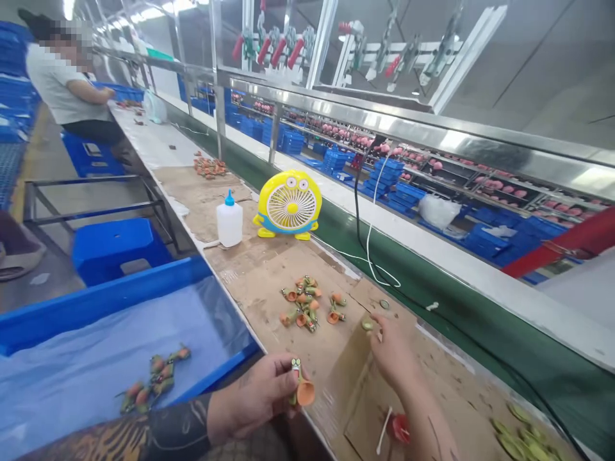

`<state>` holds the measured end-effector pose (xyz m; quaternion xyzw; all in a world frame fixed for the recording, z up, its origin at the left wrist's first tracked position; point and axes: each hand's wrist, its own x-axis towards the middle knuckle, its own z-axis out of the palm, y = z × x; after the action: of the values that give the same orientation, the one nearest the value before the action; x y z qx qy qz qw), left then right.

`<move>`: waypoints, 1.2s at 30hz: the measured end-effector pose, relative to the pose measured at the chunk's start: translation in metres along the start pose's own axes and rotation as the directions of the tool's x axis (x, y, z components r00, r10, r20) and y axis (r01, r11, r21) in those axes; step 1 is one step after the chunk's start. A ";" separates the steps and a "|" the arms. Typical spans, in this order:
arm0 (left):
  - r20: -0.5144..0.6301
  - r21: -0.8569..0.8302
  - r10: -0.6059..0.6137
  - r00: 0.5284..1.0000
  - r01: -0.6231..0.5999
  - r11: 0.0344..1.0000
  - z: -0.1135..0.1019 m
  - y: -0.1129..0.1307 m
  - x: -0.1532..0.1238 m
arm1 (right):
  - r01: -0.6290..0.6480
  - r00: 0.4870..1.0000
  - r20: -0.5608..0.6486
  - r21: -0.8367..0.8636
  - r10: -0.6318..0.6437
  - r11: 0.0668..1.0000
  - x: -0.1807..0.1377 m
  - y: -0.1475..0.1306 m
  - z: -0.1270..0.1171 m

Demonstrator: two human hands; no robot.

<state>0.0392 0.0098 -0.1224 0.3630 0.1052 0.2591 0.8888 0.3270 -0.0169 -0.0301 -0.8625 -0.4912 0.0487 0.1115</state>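
Looking down at a cardboard-covered bench (269, 282), we see our left hand (254, 400) gripping a small orange-and-green toy piece (302, 384) at the near edge. Our right hand (391, 349) pinches a green disc (367, 324) beside a pile of similar pieces (307, 301).

Bare hands; left forearm (144, 435) bears dark tattoos.

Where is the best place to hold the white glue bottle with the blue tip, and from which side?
Probably the white bottle's wide body, from the near side. It stands upright, its blue tip is thin, and the yellow fan stands close on its right.
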 end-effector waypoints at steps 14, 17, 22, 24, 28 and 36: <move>0.048 0.052 -0.041 0.998 0.038 0.998 0.000 0.005 -0.004 | -0.351 0.922 0.066 -0.274 0.382 0.895 -0.106 0.193 -0.012; 0.092 0.092 -0.068 0.993 0.059 0.994 0.010 -0.005 0.002 | -0.333 0.935 0.057 -0.210 0.351 0.919 -0.132 0.192 0.001; 0.198 0.096 -0.100 0.975 0.082 0.992 0.024 -0.017 0.005 | -0.343 0.937 0.079 0.001 0.341 0.939 -0.177 0.197 0.022; 0.212 0.090 -0.107 0.971 0.090 0.992 0.027 -0.022 0.004 | -0.338 0.941 0.053 0.107 0.334 0.935 -0.187 0.198 0.033; 0.207 0.101 -0.129 0.970 0.110 0.989 0.032 -0.031 0.004 | -0.362 0.923 -0.088 0.135 0.375 0.922 -0.193 0.192 0.048; 0.176 0.106 -0.172 0.969 0.155 0.982 0.047 -0.032 0.006 | -0.383 0.903 -0.063 0.335 0.426 0.861 -0.206 0.163 0.040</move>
<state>0.0746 -0.0344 -0.1112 0.4159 0.0638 0.1449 0.8955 0.3503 -0.2682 -0.1131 -0.9186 -0.2761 0.0905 0.2678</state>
